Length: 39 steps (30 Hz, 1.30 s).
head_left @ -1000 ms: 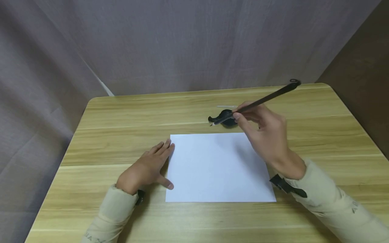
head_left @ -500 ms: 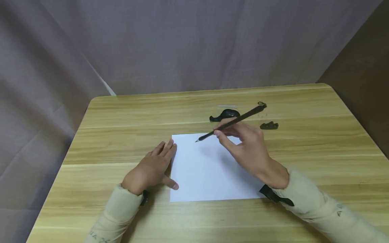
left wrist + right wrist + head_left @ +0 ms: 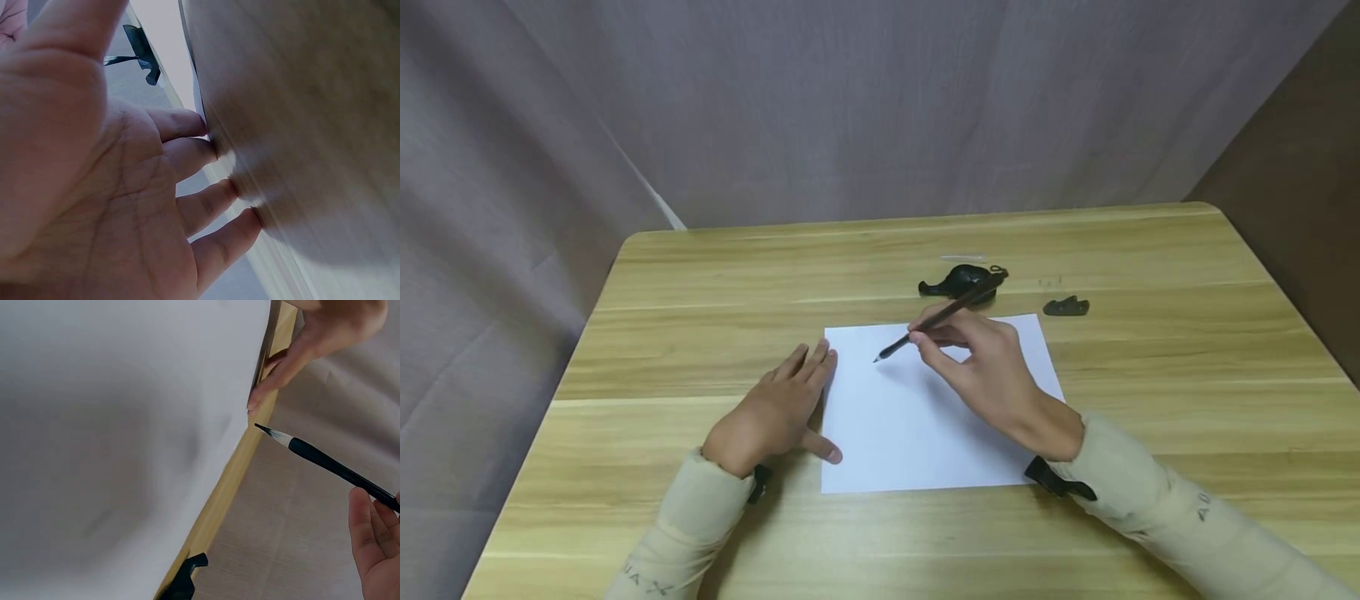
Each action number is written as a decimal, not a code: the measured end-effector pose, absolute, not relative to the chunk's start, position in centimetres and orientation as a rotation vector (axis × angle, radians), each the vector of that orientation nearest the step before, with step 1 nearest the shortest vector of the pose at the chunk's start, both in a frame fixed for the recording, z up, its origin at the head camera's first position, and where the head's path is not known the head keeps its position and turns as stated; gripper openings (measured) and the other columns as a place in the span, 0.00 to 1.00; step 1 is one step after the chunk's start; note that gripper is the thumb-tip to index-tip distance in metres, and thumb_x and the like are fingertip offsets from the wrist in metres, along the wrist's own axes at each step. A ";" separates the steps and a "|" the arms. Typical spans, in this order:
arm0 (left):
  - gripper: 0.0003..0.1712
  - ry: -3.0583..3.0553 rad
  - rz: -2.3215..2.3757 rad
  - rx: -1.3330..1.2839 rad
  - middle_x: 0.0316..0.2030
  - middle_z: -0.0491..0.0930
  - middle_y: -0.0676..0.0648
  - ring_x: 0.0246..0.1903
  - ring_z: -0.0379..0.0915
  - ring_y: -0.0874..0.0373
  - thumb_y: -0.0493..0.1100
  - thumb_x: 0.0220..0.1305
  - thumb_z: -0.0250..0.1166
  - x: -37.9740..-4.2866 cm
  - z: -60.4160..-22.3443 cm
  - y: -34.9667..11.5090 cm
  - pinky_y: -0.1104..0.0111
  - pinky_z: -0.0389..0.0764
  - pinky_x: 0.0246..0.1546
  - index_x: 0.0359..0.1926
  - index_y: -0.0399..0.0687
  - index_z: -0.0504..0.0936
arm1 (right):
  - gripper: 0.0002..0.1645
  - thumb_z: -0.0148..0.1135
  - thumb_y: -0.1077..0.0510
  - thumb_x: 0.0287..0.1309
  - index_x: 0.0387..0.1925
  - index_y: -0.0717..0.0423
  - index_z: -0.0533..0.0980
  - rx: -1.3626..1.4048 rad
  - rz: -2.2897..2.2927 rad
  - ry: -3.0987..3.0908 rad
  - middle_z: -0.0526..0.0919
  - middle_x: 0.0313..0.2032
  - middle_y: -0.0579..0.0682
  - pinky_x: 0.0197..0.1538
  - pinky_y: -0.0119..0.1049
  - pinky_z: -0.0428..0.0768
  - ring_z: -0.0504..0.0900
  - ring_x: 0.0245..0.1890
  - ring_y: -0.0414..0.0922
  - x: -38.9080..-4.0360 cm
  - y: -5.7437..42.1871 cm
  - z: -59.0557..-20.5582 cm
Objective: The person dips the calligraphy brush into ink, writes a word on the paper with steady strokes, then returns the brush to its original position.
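Note:
My right hand pinches a dark calligraphy brush between thumb and fingers. It slants over the upper left part of a white sheet of paper, tip pointing down and left. In the right wrist view the brush has pale bristles with a dark tip, and the tip looks apart from the paper. My left hand rests at the sheet's left edge, with fingers extended and thumb on the paper. The left wrist view shows its palm and fingertips touching down along the paper's edge. I see no marks on the sheet.
Behind the paper lies a glossy black gourd-shaped piece, partly covered by the brush. A thin clear stick lies beyond it. To its right sits a small dark brush rest. A grey curtain hangs past the wooden table.
The right hand has carried the brush left and toward me, from beside the black piece to over the paper. The brush rest has come into view. The left hand stays at the paper's edge.

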State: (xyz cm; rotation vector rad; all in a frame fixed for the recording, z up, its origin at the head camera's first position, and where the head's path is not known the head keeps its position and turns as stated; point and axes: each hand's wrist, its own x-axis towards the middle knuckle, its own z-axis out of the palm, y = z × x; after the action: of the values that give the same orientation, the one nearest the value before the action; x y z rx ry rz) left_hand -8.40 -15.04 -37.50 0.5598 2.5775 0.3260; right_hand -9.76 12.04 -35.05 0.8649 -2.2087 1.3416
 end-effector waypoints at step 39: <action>0.80 2.578 0.293 0.535 0.85 0.36 0.40 0.83 0.33 0.36 0.66 0.45 0.83 -8.6 -37.4 -14.9 0.39 0.52 0.78 0.85 0.39 0.44 | 0.13 0.73 0.70 0.61 0.47 0.58 0.82 0.953 1.297 -2.345 0.91 0.43 0.48 0.44 0.31 0.88 0.91 0.39 0.41 -7.0 11.8 -36.2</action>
State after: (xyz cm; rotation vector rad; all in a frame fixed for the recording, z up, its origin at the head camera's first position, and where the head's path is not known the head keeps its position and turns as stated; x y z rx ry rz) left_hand -8.59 -14.85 -37.41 0.5347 2.5783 0.2932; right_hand -7.00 11.84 -36.19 0.9532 -2.3454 1.2972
